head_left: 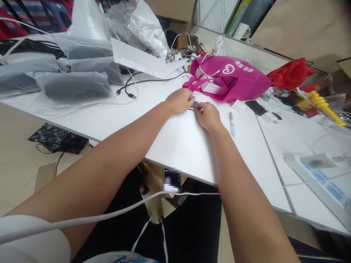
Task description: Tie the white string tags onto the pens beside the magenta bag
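Observation:
Both hands rest close together on the white table [175, 142], in front of a pink bag. My left hand [179, 100] has its fingers curled at the left side of a small dark flat item [194, 105]. From the right, my right hand [207, 114] pinches at the near edge of that same item. The fingers cover much of it, and its details are too small to tell. To the right of my right hand lies a bundled white cable [232, 124]. The pink bag [238, 78] lies on its side with a white box [212, 87] in its opening.
Grey plastic packages [72, 84] fill the left of the table. Black cable ends [131, 95] lie in front of them. A red bag [292, 75] and a yellow object [325, 107] are at the right. One white cable [109, 218] crosses low in front of my body.

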Demonstrator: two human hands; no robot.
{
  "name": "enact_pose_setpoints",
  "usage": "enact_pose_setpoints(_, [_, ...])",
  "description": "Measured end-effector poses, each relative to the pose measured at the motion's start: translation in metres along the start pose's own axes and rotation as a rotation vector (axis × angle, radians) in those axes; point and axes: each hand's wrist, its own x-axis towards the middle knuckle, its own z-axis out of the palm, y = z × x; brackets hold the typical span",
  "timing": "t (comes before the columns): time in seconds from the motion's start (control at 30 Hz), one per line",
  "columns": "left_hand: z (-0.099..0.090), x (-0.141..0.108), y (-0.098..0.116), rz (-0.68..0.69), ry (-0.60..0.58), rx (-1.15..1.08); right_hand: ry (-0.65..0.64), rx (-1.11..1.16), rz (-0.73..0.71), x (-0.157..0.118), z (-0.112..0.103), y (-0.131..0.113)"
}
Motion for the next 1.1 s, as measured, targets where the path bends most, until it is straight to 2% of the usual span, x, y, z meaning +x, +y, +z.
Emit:
enact_pose_setpoints(0.23, [-0.010, -0.008, 0.009, 0.068, -0.121, 0.083, -0.075, -0.015, 0.000, -0.004, -0.009, -0.006])
enact_pose_setpoints(0.43, [-0.009, -0.007, 0.009, 0.061, -0.119, 0.006, -0.054, -0.008, -0.046, -0.003, -0.002, 0.006])
enact_pose_setpoints(0.53, [-0.009, -0.007, 0.010, 0.071, -0.135, -0.025, -0.067, -0.001, -0.002, -0.004, -0.005, 0.007])
enact_pose_setpoints(0.67, [-0.014, -0.006, 0.012, 0.113, -0.195, 0.053, -0.071, 0.017, 0.063, -0.005, -0.014, 0.004])
enact_pose_setpoints(0.77, [-0.015, -0.005, 0.012, 0.152, -0.187, 0.098, -0.006, 0.176, 0.105, -0.002, -0.017, 0.003])
enact_pose_setpoints(0.97, [-0.009, -0.003, 0.018, 0.187, -0.059, 0.017, 0.101, 0.827, 0.334, 0.004, -0.017, 0.001])
enact_pose_setpoints(1.1, [-0.003, -0.003, 0.022, 0.200, 0.013, -0.071, 0.122, 0.974, 0.360, 0.005, -0.015, -0.002])
